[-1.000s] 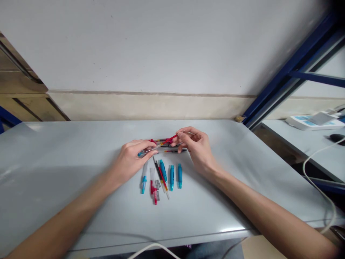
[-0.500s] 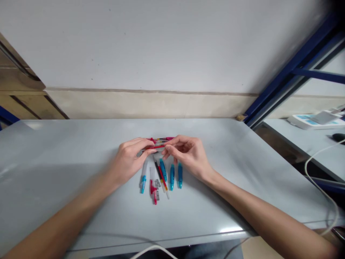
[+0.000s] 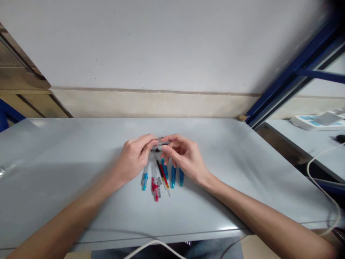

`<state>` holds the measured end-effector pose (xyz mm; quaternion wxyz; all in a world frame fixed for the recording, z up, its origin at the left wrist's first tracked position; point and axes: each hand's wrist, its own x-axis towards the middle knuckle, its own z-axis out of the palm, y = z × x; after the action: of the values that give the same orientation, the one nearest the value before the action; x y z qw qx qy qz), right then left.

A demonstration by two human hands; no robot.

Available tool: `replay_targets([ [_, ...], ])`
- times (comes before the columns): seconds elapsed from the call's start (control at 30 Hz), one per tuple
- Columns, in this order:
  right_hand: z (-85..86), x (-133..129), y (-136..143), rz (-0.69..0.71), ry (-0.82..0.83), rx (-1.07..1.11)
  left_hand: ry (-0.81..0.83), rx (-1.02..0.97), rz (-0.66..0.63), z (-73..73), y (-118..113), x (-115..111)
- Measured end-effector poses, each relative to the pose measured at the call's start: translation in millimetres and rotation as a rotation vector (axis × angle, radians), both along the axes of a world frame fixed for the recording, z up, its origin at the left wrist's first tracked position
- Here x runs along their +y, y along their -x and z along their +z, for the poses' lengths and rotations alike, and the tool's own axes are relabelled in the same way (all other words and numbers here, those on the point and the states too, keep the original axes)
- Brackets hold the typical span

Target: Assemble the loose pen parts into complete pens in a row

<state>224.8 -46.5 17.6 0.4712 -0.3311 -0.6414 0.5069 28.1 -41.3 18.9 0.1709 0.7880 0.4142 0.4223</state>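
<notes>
Above the table my left hand (image 3: 137, 154) is closed, thumb and forefinger pinching one end of a slim clear pen barrel (image 3: 161, 143). My right hand (image 3: 185, 153) curls round its other end, thumb and fingertips close together, partly hiding it. More pen parts lie behind the fingers, mostly covered. Nearer me are a clear tube with a blue end (image 3: 145, 181), a red pen piece with a clip (image 3: 155, 187), small clear clips (image 3: 159, 181) and a black and a red refill (image 3: 164, 174). Blue pen barrels (image 3: 173, 177) lie below my right hand.
The grey table (image 3: 81, 208) meets a pale wall at the back. A blue metal frame (image 3: 280, 82) rises on the right, beside a second table with a white device (image 3: 315, 122). A white cable (image 3: 320, 187) hangs at the right edge.
The red refill that showed between my hands is no longer visible there; a clear piece shows instead. My left fingers have closed tighter and moved slightly right. The view has shifted a little.
</notes>
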Motion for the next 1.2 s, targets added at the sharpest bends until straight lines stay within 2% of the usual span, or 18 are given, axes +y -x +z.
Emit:
replay_targets([
  [0.07, 0.5, 0.3, -1.4, -0.045, -0.064, -0.055, 0.188, -0.237, -0.007, 4.7, 5.5, 6.0],
  [0.2, 1.2, -2.1, -2.9, -0.104, -0.261, -0.245, 0.530, -0.753, -0.114, 17.5, 14.6, 12.9],
  [0.27, 1.1, -5.5, -1.4, -0.066, -0.358, -0.323, 0.618, -0.908, -0.141, 22.2, 15.2, 12.4],
  [0.37, 0.4, -10.7, 1.7, 0.035, -0.478, -0.411, 0.719, -1.040, -0.177, 25.0, 12.9, 9.8],
  [0.47, -0.6, -12.0, 2.1, 0.090, -0.542, -0.465, 0.771, -1.096, -0.205, 24.6, 12.0, 8.8],
  [0.63, 0.8, -3.8, -4.9, 0.092, -0.587, -0.536, 0.776, -1.114, -0.217, 22.6, 16.7, 12.3],
  [0.73, 3.1, 1.4, -8.1, 0.178, -0.595, -0.627, 0.766, -1.101, -0.212, 20.1, 18.8, 14.8],
  [0.9, 3.3, 3.1, -7.8, 0.329, -0.556, -0.775, 0.785, -1.046, -0.248, 15.1, 20.2, 16.9],
  [1.2, 5.5, 3.9, -10.4, 0.384, -0.507, -0.789, 0.827, -0.950, -0.317, 12.5, 19.8, 17.7],
])
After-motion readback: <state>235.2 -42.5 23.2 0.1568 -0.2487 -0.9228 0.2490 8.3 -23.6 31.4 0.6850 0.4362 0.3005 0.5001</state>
